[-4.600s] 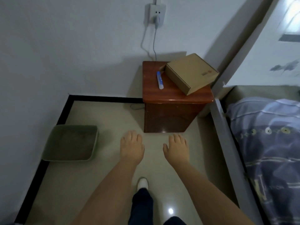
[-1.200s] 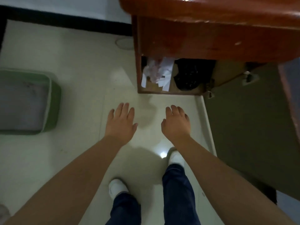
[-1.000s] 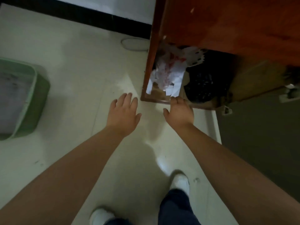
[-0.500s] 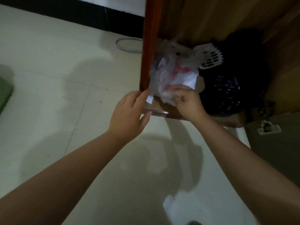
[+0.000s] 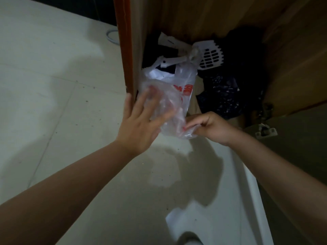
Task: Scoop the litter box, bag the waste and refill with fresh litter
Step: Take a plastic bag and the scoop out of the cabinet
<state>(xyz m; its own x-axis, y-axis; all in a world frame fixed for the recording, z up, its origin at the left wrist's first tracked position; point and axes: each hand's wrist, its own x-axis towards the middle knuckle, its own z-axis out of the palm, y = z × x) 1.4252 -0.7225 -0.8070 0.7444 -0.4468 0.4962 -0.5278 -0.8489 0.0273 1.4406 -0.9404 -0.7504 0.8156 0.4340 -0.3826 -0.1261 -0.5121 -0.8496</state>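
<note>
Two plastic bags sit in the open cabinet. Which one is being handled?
The clear plastic bag with red print, at the cabinet's left side: the right hand pinches its bottom, the left hand touches it. The black bag lies untouched.

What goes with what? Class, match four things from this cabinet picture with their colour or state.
Column one:
1. plastic bag
2. litter scoop
3. left hand
4. dark bag

Column two:
a. white, slotted, at the cabinet's back
b. fingers spread against the plastic
c. black, crumpled, right of the clear one
d. clear with red print, pinched by the right hand

Pairs: 1-d, 2-a, 3-b, 4-c
</note>
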